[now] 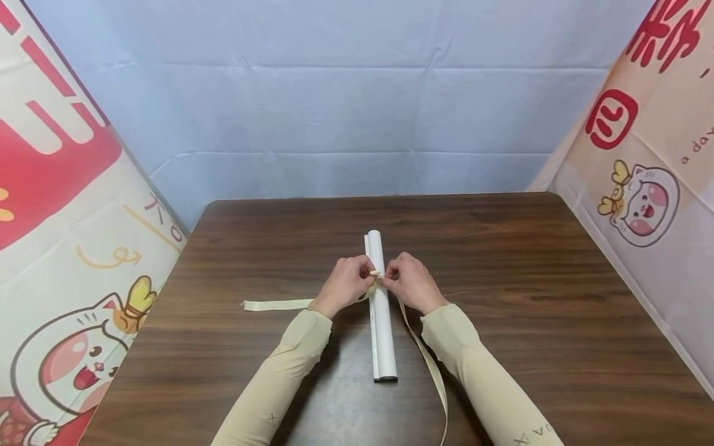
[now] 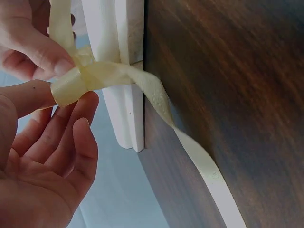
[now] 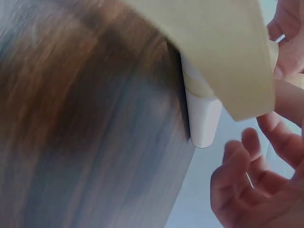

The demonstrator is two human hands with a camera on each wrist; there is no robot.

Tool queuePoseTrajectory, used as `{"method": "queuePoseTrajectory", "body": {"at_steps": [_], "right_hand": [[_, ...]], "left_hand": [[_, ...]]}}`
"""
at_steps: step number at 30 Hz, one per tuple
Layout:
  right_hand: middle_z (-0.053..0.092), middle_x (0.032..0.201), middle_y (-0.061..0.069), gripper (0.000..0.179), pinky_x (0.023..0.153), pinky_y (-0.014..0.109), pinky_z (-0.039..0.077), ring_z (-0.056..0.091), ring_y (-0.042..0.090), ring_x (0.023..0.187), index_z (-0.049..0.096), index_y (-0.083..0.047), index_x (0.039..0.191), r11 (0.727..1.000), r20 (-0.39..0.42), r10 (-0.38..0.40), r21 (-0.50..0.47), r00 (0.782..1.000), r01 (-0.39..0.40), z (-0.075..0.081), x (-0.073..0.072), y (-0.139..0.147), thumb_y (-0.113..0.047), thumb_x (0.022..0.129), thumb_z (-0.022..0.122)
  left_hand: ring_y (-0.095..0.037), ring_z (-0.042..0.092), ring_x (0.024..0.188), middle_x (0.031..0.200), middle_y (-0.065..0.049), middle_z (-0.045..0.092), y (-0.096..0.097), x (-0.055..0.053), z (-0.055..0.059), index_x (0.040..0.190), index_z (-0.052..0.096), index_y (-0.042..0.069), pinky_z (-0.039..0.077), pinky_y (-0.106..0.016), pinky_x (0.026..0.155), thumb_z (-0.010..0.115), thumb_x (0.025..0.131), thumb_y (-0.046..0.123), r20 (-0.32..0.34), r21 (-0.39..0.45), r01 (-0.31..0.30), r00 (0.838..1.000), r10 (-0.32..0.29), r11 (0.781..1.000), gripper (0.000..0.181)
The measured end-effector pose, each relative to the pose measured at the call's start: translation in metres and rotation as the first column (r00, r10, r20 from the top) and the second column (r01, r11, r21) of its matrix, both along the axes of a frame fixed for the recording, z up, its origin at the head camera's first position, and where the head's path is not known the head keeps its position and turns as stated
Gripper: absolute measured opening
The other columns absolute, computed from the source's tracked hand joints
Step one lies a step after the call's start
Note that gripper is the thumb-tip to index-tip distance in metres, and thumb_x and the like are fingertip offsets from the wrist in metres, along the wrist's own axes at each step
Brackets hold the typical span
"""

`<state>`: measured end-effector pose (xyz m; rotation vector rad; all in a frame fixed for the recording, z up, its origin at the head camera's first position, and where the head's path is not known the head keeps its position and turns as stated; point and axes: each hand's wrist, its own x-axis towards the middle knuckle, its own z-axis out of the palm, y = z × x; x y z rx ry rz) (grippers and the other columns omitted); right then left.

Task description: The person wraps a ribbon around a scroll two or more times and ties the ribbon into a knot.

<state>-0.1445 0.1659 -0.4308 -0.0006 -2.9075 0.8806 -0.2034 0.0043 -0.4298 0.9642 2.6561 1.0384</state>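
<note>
A rolled white sheet [image 1: 383,337] lies lengthwise on the table, with a pale yellow ribbon [image 2: 154,92] wrapped around its middle. Above the wrap, my left hand [image 1: 347,282] pinches a small loop of the ribbon, seen closely in the left wrist view. My right hand [image 1: 414,284] pinches the ribbon just right of the roll, its fingertips close to the left hand's. One ribbon tail [image 1: 279,305] stretches out to the left on the table. The other tail [image 3: 223,47] hangs from the right hand and runs toward the near edge. Fingers partly hide the crossing of the ribbon.
The dark wood-grain table [image 1: 502,260] extends around the roll on every side. A pale blue cloth [image 1: 334,111] hangs behind it. Printed cartoon panels stand at the left [image 1: 56,248] and right [image 1: 641,186] sides.
</note>
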Motion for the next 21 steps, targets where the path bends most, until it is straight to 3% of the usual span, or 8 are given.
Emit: {"method": "queuePoseTrajectory", "body": {"at_steps": [8, 15, 21], "right_hand": [[0.064, 0.068, 0.002, 0.018, 0.058, 0.028, 0.043, 0.054, 0.018, 0.062, 0.064, -0.011, 0.068, 0.997, 0.068, -0.063, -0.038, 0.996, 0.066, -0.003, -0.006, -0.003, -0.021, 0.080, 0.074], [0.062, 0.068, 0.005, 0.019, 0.058, 0.028, 0.043, 0.055, 0.020, 0.063, 0.062, -0.009, 0.070, 0.991, 0.124, -0.114, -0.052, 0.986, 0.121, -0.002, -0.011, -0.005, -0.019, 0.079, 0.075], [0.062, 0.072, 0.004, 0.013, 0.061, 0.030, 0.043, 0.055, 0.021, 0.066, 0.061, -0.007, 0.086, 0.989, 0.112, -0.123, -0.074, 0.986, 0.132, -0.004, -0.015, -0.005, -0.013, 0.077, 0.069]], "left_hand": [[-0.011, 0.059, 0.072, 0.079, -0.001, 0.070, 0.000, 0.001, 0.000, 0.087, 0.068, 0.011, 0.047, -0.023, 0.066, 0.069, 0.083, 0.012, -0.002, 0.000, 0.007, 1.000, -0.007, 1.000, 0.004], [-0.011, 0.060, 0.071, 0.077, 0.000, 0.070, 0.001, 0.002, -0.001, 0.085, 0.068, 0.012, 0.047, -0.023, 0.067, 0.069, 0.082, 0.009, -0.025, 0.015, 0.009, 1.000, -0.009, 1.000, 0.005], [-0.010, 0.059, 0.070, 0.077, 0.000, 0.070, 0.001, 0.003, -0.001, 0.084, 0.068, 0.013, 0.046, -0.022, 0.066, 0.069, 0.081, 0.008, -0.025, 0.026, 0.013, 1.000, -0.013, 1.000, 0.006]]}}
